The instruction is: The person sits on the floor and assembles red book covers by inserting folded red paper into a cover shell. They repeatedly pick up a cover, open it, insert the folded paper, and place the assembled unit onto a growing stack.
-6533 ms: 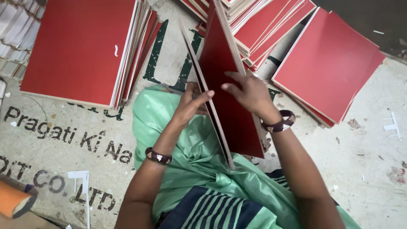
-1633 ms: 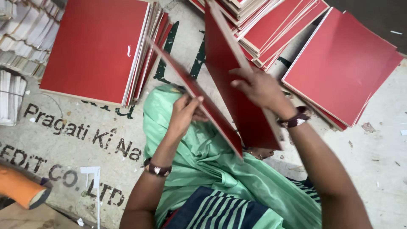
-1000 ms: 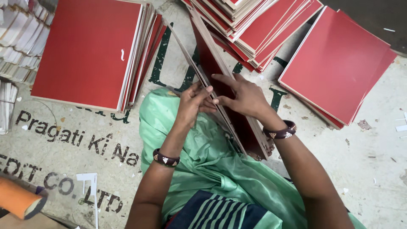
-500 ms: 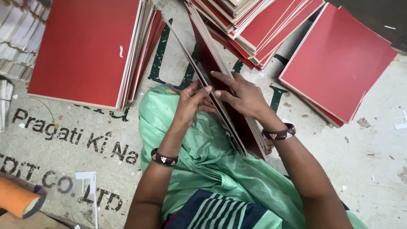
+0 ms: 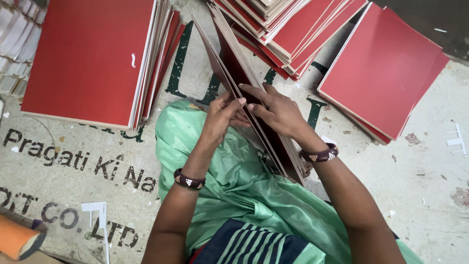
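A few thin red boards (image 5: 229,73) stand on edge across my lap, pressed together, leaning away from me. My left hand (image 5: 222,115) pinches their near edge from the left side. My right hand (image 5: 276,110) lies flat against their right face, fingers stretched along the edges. Both wrists wear dark beaded bangles. Green cloth (image 5: 234,181) covers my lap under the boards.
A tall stack of red boards (image 5: 88,58) lies at the left. A fanned pile of red boards (image 5: 288,29) sits ahead, and another flat stack (image 5: 386,68) at the right. The lettered floor sheet (image 5: 73,161) spreads around me. An orange object (image 5: 17,239) shows at bottom left.
One board was swung apart from the others earlier; now it is closed against them and both hands hold the set together on edge.
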`<control>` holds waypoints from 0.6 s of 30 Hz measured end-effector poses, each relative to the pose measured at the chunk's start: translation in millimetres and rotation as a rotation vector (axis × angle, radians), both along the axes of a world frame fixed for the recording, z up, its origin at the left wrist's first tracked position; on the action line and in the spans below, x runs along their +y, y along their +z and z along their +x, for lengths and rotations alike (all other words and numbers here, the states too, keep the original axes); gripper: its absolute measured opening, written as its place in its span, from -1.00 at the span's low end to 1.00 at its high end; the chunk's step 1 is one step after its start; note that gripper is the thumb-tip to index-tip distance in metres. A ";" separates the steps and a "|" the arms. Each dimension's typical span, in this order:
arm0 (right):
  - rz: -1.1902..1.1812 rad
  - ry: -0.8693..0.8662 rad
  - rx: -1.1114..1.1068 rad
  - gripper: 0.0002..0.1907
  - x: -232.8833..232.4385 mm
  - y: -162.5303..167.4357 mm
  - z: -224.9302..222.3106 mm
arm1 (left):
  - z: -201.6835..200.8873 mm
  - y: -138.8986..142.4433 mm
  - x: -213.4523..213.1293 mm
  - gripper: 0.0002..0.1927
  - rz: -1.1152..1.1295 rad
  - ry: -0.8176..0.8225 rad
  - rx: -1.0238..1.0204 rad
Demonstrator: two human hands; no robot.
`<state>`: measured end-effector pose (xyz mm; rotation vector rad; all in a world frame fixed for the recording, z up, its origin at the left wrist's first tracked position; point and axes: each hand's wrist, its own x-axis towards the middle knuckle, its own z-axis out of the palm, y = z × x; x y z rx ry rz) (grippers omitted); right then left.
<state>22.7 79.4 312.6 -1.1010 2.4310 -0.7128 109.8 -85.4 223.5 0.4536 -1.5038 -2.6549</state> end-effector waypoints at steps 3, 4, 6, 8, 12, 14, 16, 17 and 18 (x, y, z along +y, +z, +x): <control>0.015 -0.006 0.000 -0.41 -0.1 -1.5 0.3 | 1.9 -0.8 -1.4 -0.62 0.004 -0.004 -0.001; 0.024 -0.010 0.000 -0.42 -0.6 -2.0 0.2 | 2.4 -1.0 -1.8 -0.62 0.002 -0.004 0.000; 0.027 -0.006 0.019 -0.40 -0.9 -2.4 -0.5 | 2.8 -1.1 -1.9 -0.62 0.006 -0.006 0.005; 0.029 -0.005 0.024 -0.40 -1.3 -2.9 -1.1 | 1.9 -1.4 -1.0 -0.63 0.016 -0.013 0.014; -0.014 -0.009 -0.007 -0.43 1.4 -4.2 -1.7 | -2.8 -2.2 1.6 -0.62 0.022 -0.013 0.028; -0.063 -0.003 -0.022 -0.45 4.9 -4.5 -2.6 | -4.0 -2.2 2.0 -0.62 0.027 -0.019 0.026; -0.114 0.006 -0.033 -0.46 9.6 -4.5 -4.6 | -2.9 -2.0 1.7 -0.62 0.017 -0.018 0.026; -0.104 0.016 0.005 -0.44 11.1 -4.7 -6.4 | -1.2 -1.7 1.3 -0.62 0.011 -0.015 0.026; -0.094 0.026 0.041 -0.42 11.9 -4.8 -8.9 | 1.3 -1.5 0.2 -0.61 0.007 -0.008 0.018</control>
